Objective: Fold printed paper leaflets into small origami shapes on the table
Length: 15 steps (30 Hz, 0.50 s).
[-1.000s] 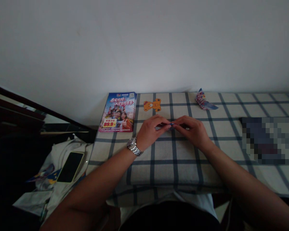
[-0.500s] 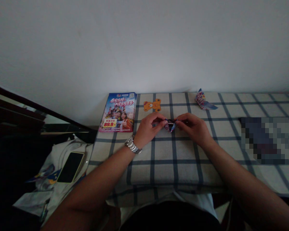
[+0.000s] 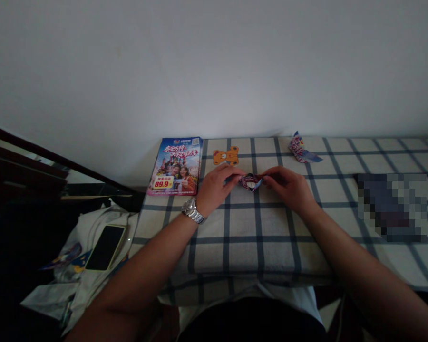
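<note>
A small folded piece of printed paper (image 3: 250,183), dark, blue and reddish, is held between my two hands above the checked tablecloth. My left hand (image 3: 219,186), with a metal watch on its wrist, pinches the left end between thumb and fingers. On the other side, my right hand (image 3: 288,186) grips the right end the same way. The fingers partly cover the paper's ends. Just behind the left hand lies a flat orange bear figure (image 3: 226,156). Farther back on the right stands another folded paper shape (image 3: 301,149) in similar colours.
Printed flyers (image 3: 174,166) lie at the table's back left corner. The checked tablecloth (image 3: 240,254) reaches the wall behind. On the right lies a blurred dark item (image 3: 388,204). Left of the table, a phone (image 3: 105,247) rests on white cloth.
The folded paper has changed shape: its two downward points have come together into a more rounded form. My hands have moved slightly apart, still gripping its ends.
</note>
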Each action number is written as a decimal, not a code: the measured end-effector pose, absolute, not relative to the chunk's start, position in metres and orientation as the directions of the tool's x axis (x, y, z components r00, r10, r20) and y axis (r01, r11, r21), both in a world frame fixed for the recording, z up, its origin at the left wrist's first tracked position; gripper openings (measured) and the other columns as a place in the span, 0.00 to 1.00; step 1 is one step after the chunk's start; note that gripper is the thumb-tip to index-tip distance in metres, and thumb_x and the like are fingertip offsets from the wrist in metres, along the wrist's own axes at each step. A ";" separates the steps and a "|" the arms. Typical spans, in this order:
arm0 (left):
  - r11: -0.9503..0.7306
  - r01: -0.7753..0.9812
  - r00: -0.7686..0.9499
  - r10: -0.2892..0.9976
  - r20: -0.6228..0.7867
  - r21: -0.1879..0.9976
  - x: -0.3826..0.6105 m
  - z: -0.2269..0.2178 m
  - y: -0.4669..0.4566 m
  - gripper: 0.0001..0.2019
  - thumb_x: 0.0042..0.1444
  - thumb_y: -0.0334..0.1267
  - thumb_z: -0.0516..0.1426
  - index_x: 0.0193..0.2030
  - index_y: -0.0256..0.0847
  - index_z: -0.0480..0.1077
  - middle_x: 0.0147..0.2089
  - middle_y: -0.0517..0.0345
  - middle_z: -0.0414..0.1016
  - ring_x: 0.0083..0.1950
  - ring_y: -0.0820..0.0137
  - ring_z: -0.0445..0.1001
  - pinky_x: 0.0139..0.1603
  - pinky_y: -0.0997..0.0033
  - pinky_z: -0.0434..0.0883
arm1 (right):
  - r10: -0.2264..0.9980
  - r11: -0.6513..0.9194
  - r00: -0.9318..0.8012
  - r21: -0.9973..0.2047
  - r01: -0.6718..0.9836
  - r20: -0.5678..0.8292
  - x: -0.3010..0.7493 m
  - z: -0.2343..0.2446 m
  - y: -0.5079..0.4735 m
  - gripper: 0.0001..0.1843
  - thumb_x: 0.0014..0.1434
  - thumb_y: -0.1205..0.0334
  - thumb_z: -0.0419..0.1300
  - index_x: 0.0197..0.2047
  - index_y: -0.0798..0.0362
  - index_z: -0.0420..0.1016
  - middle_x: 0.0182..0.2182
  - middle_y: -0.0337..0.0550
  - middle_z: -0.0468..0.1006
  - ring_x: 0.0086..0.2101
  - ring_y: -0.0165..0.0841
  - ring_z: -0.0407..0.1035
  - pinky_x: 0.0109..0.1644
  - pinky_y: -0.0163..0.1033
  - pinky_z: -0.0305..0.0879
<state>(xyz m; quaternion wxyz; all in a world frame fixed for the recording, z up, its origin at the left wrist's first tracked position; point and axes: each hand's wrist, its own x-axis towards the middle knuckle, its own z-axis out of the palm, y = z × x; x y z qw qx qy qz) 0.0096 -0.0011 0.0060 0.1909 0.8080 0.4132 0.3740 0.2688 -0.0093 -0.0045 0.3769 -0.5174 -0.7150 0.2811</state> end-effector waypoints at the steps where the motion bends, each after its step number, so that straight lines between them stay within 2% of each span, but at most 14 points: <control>1: -0.582 0.541 0.385 0.813 0.437 0.607 0.009 0.006 -0.001 0.05 0.70 0.33 0.59 0.48 0.45 0.77 0.46 0.58 0.80 0.49 0.67 0.79 0.53 0.64 0.76 | 0.949 0.314 -0.183 -0.780 0.541 0.255 0.269 -0.005 -0.009 0.11 0.67 0.52 0.65 0.47 0.48 0.81 0.37 0.42 0.86 0.35 0.38 0.80 0.39 0.42 0.76; 5: -0.580 0.568 0.424 0.814 0.396 0.583 0.007 0.005 0.000 0.05 0.69 0.33 0.59 0.48 0.44 0.77 0.46 0.58 0.80 0.49 0.66 0.79 0.52 0.63 0.75 | 0.935 0.354 -0.222 -0.733 0.581 0.275 0.271 -0.005 -0.009 0.09 0.67 0.55 0.65 0.47 0.48 0.81 0.38 0.42 0.86 0.34 0.38 0.80 0.38 0.42 0.75; 9: -0.598 0.556 0.461 0.800 0.384 0.578 0.006 0.004 0.001 0.05 0.69 0.33 0.59 0.48 0.44 0.76 0.47 0.58 0.80 0.50 0.67 0.79 0.54 0.63 0.75 | 0.899 0.437 -0.294 -0.692 0.574 0.324 0.272 -0.003 -0.008 0.11 0.68 0.60 0.62 0.52 0.47 0.79 0.41 0.43 0.86 0.37 0.38 0.80 0.41 0.43 0.77; 15: -0.610 0.579 0.486 0.791 0.372 0.540 0.006 0.006 0.001 0.05 0.69 0.32 0.58 0.47 0.43 0.75 0.47 0.57 0.78 0.49 0.67 0.78 0.52 0.65 0.75 | 0.811 0.581 -0.453 -0.596 0.555 0.369 0.273 0.004 -0.009 0.11 0.71 0.65 0.56 0.50 0.48 0.80 0.43 0.46 0.83 0.42 0.39 0.78 0.45 0.43 0.74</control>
